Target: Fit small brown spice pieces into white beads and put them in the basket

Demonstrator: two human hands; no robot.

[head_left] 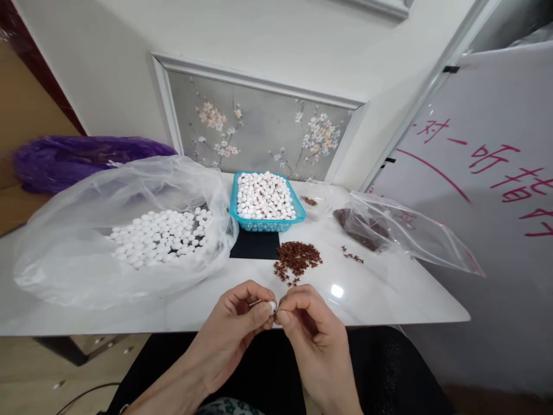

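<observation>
I observe: left fingers (260, 313) grasp white ball (272, 308) | right fingers (286, 317) pinched together beside it, contents indiscernible | ball: near front edge of counter (393, 294), before brown star-shaped pieces (298, 257)

Smooth bead (273, 308), glossy tabletop (389, 297), filmy plastic bag (73, 248)

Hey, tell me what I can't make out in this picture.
In the head view:
Anything pinched in the right hand: too small, covered by its own grip.
Part of the white ball: covered by the left hand.
Inside bottom of the blue basket: buried under heaped balls.
Red writing: cut off by the right edge.
</observation>
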